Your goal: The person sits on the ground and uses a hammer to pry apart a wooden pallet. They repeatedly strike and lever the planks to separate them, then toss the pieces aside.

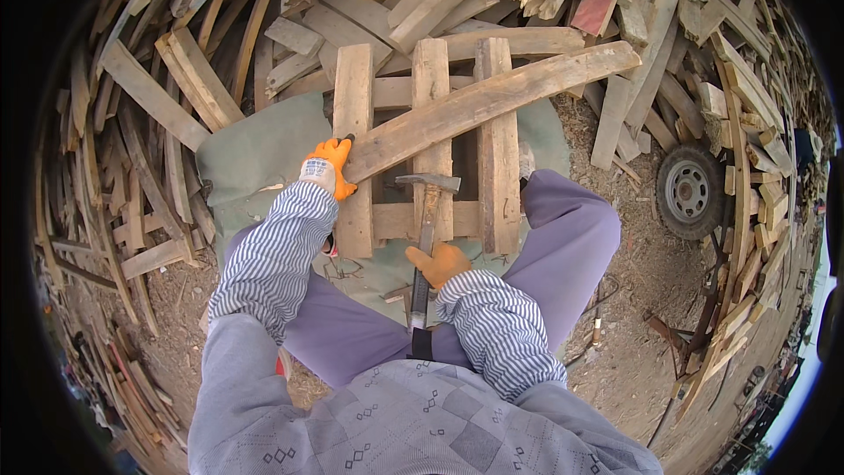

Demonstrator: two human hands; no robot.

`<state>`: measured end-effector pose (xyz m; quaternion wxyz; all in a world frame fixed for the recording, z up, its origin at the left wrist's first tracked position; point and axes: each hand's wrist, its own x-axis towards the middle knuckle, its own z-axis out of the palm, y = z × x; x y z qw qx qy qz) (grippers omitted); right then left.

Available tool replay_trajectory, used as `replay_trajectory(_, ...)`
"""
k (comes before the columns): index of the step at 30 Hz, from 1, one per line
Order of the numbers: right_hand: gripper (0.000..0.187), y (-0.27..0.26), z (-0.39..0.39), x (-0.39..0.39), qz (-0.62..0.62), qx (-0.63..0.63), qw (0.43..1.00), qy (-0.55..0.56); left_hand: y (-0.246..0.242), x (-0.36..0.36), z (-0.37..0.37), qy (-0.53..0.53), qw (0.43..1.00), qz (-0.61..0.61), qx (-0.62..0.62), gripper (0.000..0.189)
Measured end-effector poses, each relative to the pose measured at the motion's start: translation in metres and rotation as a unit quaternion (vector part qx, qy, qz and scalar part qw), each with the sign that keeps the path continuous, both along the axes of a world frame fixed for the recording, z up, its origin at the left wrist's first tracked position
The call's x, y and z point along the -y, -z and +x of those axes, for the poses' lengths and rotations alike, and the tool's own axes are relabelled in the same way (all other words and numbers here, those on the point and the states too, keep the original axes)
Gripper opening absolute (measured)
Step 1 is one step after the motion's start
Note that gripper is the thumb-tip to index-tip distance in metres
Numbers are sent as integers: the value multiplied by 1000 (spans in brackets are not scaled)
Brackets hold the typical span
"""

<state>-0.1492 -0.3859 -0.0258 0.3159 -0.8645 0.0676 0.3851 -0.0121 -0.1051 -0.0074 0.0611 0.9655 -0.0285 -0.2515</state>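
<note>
My left hand (330,168), in an orange-coated work glove, grips the near left end of a long weathered plank (488,109). The plank slants up to the right across a wooden frame (498,191) of three lengthwise boards over crosspieces. Lower down, my right hand (440,265), also gloved, is closed around the handle of a hammer (425,224). The hammer's metal head lies over the middle board, close to the frame's near end. Dark gaps show between the boards.
Green cloth (264,145) spreads under the frame between my knees. Piled scrap lumber (422,0) rises ahead and along both sides. A wheel with a tyre (689,191) stands at the right by stacked wood. Dirt ground (613,343) surrounds me.
</note>
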Motion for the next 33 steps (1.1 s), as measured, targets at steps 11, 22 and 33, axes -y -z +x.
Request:
replay_trajectory(11, 62, 6, 91, 19, 645, -134, 545, 518, 75, -73, -102, -106, 713, -646, -252, 58)
replay_trajectory(22, 70, 35, 109, 18, 588, -10, 504, 633, -94, 60, -104, -254, 912, -315, 65, 59)
replay_trajectory(33, 66, -59, 45, 21, 663, -41, 540, 517, -74, 56, -182, -246, 880, -311, 264, 42)
